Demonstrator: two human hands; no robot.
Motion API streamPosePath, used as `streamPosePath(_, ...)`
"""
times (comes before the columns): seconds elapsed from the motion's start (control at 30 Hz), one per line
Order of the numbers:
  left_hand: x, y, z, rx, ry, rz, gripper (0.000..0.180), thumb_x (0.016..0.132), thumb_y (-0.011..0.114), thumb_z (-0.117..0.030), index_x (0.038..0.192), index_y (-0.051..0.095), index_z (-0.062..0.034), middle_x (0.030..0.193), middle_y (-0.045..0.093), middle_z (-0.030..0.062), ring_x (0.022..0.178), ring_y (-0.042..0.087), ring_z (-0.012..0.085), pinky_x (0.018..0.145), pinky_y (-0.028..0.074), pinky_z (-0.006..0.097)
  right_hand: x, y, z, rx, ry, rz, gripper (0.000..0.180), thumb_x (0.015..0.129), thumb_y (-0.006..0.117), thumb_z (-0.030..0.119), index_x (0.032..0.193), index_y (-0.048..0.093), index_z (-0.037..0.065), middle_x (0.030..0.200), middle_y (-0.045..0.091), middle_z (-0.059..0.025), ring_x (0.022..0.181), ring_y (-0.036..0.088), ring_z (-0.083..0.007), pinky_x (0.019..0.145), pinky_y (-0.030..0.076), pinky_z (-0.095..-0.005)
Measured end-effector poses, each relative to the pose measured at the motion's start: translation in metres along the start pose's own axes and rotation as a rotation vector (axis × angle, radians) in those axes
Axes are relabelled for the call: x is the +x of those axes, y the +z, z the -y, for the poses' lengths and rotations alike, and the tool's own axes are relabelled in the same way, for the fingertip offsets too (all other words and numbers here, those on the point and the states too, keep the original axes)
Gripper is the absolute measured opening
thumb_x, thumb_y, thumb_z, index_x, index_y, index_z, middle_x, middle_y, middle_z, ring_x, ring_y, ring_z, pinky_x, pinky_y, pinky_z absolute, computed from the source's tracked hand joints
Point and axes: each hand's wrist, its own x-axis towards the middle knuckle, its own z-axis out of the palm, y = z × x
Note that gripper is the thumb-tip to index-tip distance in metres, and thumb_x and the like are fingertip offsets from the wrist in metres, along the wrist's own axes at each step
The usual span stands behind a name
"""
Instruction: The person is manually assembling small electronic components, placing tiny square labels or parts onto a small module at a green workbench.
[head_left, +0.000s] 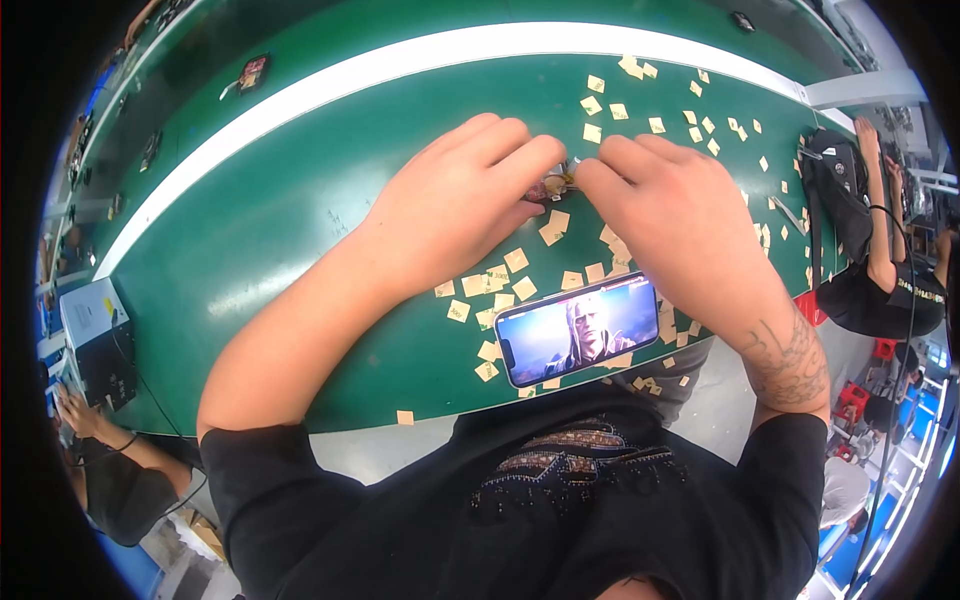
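Note:
My left hand [470, 188] and my right hand [668, 195] meet over the green table [260, 265], fingers bent and closed. Between the fingertips shows a small reddish piece with tan and silvery parts [553, 186], mostly covered by the left fingers. The left hand grips it, and the right fingertips pinch at its right side; what they hold there is too small to name. Small tan paper squares [515, 260] lie scattered under and around both hands. Nearer my body, a phone [580, 332] rests sideways on some squares, its lit screen showing a figure with pale hair.
More tan squares [618, 111] spread over the far right. A white raised strip [400, 70] runs along the far edge, with a dark reddish item [253, 74] beyond. A black bag [838, 185] and a co-worker are on the right. A box [95, 315] stands left, near another person's hand.

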Motion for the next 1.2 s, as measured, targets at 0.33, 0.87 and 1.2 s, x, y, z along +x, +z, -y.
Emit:
streamPosePath(0.33, 0.000, 0.000, 0.001, -0.001, -0.001, 0.002, 0.047, 0.078, 0.086, -0.005, 0.120, 0.066, -0.0065, 0.105, 0.066, 0.0105, 0.101, 0.064, 0.0336, 0.088, 0.055, 0.044, -0.006, 0.010, -0.005, 0.104, 0.070, 0.025, 0.025, 0.082, 0.070, 0.005, 0.107, 0.066, 0.006, 0.096, 0.061, -0.0076, 0.094, 0.069, -0.0295, 0.077, 0.058, -0.0420)
streamPosePath(0.87, 0.003, 0.002, 0.000, 0.027, -0.007, 0.013, 0.046, 0.080, 0.086, -0.005, 0.122, 0.066, -0.0062, 0.104, 0.067, 0.0105, 0.098, 0.064, 0.0325, 0.086, 0.055, 0.042, -0.023, 0.046, -0.010, 0.060, -0.017, -0.160, 0.025, 0.082, 0.070, 0.008, 0.106, 0.065, 0.006, 0.098, 0.055, -0.0047, 0.092, 0.068, -0.0212, 0.069, 0.061, -0.0343)
streamPosePath(1.2, 0.003, -0.001, 0.000, 0.000, -0.012, 0.030, 0.047, 0.080, 0.086, -0.005, 0.122, 0.066, -0.0065, 0.105, 0.067, 0.0108, 0.098, 0.064, 0.0327, 0.086, 0.054, 0.043, -0.029, 0.052, -0.048, 0.366, 0.277, -0.317, 0.015, 0.096, 0.071, 0.006, 0.110, 0.066, 0.006, 0.104, 0.065, -0.0089, 0.089, 0.070, -0.0320, 0.073, 0.058, -0.0395)
